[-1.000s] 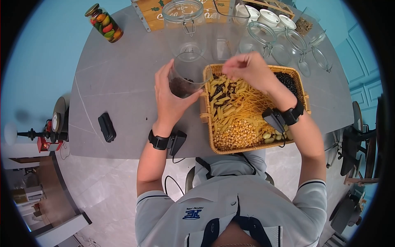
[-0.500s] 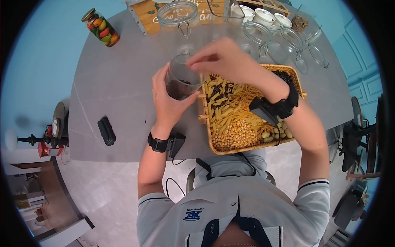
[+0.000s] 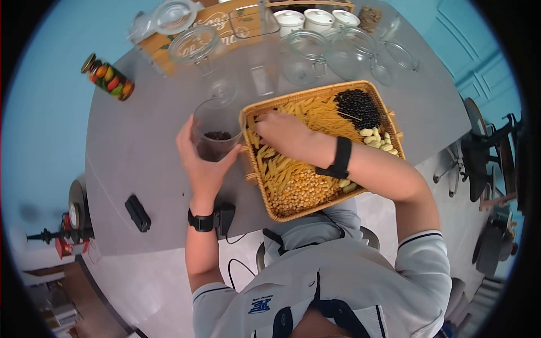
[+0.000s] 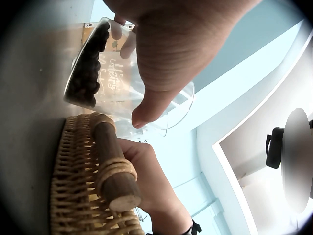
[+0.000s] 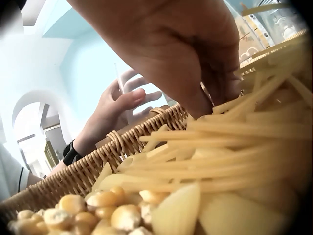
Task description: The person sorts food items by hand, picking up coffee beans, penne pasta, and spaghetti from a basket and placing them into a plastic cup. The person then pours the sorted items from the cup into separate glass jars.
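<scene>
My left hand point(image 3: 204, 172) grips a clear cup point(image 3: 221, 115) beside the basket's left edge, thumb on one side and fingers on the other. Dark brown bean-like pieces point(image 4: 88, 73) cover the cup's bottom. Inside the wicker basket point(image 3: 271, 216), my right hand point(image 3: 282, 132) reaches down at the far left corner. Its thumb and fingers point into the penne point(image 3: 270, 163) and thin dry noodles point(image 5: 220, 147); what lies between the fingertips is hidden. Corn kernels point(image 3: 304, 188), black beans point(image 3: 358, 108) and peanuts point(image 3: 378, 139) fill other parts of the basket.
Clip-lid glass jars point(image 3: 304, 56) and a tall clear container point(image 3: 262, 67) stand behind the basket. Farther back are white lidded pots point(image 3: 318, 19) and a wooden box point(image 3: 163, 48). At left are a jar of colourful fruit point(image 3: 110, 79) and a black case point(image 3: 137, 213).
My right hand goes from above the basket to over the cup's mouth, then back down into the basket's far left corner. The left hand keeps holding the cup. The head view has turned.
</scene>
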Tool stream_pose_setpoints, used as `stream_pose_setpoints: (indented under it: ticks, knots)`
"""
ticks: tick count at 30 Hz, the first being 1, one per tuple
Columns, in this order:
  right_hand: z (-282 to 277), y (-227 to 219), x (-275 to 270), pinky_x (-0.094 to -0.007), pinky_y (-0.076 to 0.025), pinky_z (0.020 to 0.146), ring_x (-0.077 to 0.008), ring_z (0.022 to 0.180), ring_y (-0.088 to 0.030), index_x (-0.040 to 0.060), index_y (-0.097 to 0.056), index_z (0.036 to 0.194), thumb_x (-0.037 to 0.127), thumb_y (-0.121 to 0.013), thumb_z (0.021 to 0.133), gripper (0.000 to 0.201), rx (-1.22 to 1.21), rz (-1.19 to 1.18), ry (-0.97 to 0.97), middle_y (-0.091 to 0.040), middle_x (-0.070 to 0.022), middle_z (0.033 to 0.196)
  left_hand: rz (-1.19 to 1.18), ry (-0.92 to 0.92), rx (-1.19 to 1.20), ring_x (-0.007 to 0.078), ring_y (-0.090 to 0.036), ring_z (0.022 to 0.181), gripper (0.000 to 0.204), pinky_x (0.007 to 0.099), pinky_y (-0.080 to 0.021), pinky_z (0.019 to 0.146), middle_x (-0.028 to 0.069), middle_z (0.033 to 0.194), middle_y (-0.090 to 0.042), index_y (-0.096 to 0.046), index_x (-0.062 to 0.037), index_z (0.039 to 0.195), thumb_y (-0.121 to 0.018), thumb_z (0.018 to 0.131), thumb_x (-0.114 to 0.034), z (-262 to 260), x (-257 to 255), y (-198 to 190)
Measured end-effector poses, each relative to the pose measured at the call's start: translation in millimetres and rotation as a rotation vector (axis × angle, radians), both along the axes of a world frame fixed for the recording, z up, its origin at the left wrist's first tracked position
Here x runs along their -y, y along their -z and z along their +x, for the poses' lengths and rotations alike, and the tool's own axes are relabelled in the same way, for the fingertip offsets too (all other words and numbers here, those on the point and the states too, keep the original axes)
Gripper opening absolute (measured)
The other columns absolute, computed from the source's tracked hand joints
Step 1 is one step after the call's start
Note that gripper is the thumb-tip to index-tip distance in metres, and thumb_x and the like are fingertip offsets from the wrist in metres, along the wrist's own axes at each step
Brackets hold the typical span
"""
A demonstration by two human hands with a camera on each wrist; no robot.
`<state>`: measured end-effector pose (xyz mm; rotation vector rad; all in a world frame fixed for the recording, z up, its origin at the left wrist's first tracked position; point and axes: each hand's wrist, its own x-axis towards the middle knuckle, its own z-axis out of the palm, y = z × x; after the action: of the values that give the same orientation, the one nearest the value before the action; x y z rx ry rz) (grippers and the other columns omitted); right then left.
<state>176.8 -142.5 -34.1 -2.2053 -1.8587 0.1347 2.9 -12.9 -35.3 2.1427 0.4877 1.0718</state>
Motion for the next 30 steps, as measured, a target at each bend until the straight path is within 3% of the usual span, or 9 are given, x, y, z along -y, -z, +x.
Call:
stream_pose_setpoints:
  ticks: [3, 6, 9, 14, 20, 27, 30]
  knots:
    - [1.9, 5.4, 0.3, -0.0435, -0.055, 0.085, -0.0372, 0.101, -0.067, -0.0021, -0.069, 0.094, 0.003, -0.065, 0.083, 0.013, -0.016, 0.059, -0.019, -0.07, -0.0193, 0.097, -0.008, -0.002, -0.006, 0.0298, -0.052, 0.127, 0.1, 0.0412, -0.044, 0.106, 0.0146, 0.138, -0.046, -0.041, -0.0047, 0.147, -0.094, 0.063, -0.013, -0.3, 0.0, -1.5]
    - [10.5, 0.4, 1.3, -0.0437, -0.053, 0.083, -0.0352, 0.094, -0.068, 0.0028, -0.075, 0.097, 0.009, -0.076, 0.079, 0.019, -0.137, 0.064, 0.011, -0.071, -0.0161, 0.093, 0.019, -0.01, -0.012, 0.0297, -0.052, 0.127, 0.1, 0.0414, -0.044, 0.107, 0.0146, 0.138, -0.047, -0.041, -0.0046, 0.147, -0.094, 0.063, -0.014, -0.7, -0.4, 0.1]
    - [24.2, -9.7, 8.3, -0.0411, -0.054, 0.078, -0.0351, 0.088, -0.07, 0.0034, -0.075, 0.095, 0.01, -0.078, 0.079, 0.018, -0.335, 0.131, -0.012, -0.073, -0.0159, 0.089, 0.028, -0.013, -0.013, 0.0295, -0.052, 0.127, 0.1, 0.0413, -0.044, 0.106, 0.0146, 0.137, -0.047, -0.041, -0.0042, 0.147, -0.095, 0.063, -0.014, -1.5, -1.8, 1.7]
    - [45.5, -39.3, 15.1, -0.0292, -0.054, 0.065, -0.0133, 0.07, -0.066, 0.0012, -0.076, 0.103, 0.007, -0.078, 0.084, 0.02, -0.614, 0.041, 0.065, -0.074, -0.0087, 0.082, 0.042, -0.003, -0.004, 0.0289, -0.053, 0.125, 0.099, 0.0398, -0.045, 0.105, 0.0141, 0.136, -0.048, -0.042, -0.0035, 0.147, -0.095, 0.064, -0.015, -0.9, -1.6, -1.1]
    - [52.1, -47.2, 18.6, -0.0243, -0.056, 0.066, -0.0119, 0.071, -0.068, -0.004, -0.076, 0.102, 0.007, -0.076, 0.088, 0.018, -1.05, 0.013, 0.197, -0.074, -0.0087, 0.085, 0.053, -0.004, 0.0, 0.0291, -0.053, 0.124, 0.099, 0.0396, -0.046, 0.105, 0.0146, 0.137, -0.047, -0.041, -0.0028, 0.146, -0.094, 0.064, -0.013, -0.7, -3.4, 0.9]
    - [26.7, -97.4, -13.2, -0.0284, -0.058, 0.071, -0.0162, 0.076, -0.073, -0.0025, -0.075, 0.106, 0.007, -0.076, 0.086, 0.022, -0.988, 0.187, 0.092, -0.076, -0.0135, 0.093, 0.048, 0.002, 0.001, 0.0313, -0.052, 0.126, 0.099, 0.0407, -0.046, 0.105, 0.0153, 0.136, -0.048, -0.042, -0.0033, 0.146, -0.094, 0.063, -0.014, 0.0, -3.2, 2.1]
    - [12.5, -97.4, -37.7, -0.0276, -0.057, 0.075, -0.014, 0.081, -0.072, -0.0014, -0.074, 0.111, 0.007, -0.073, 0.089, 0.023, -0.679, 0.149, -0.131, -0.076, -0.0114, 0.092, 0.045, -0.006, 0.009, 0.0324, -0.051, 0.126, 0.1, 0.0412, -0.045, 0.105, 0.0156, 0.136, -0.048, -0.042, -0.004, 0.146, -0.094, 0.062, -0.014, -0.9, -5.7, 2.5]
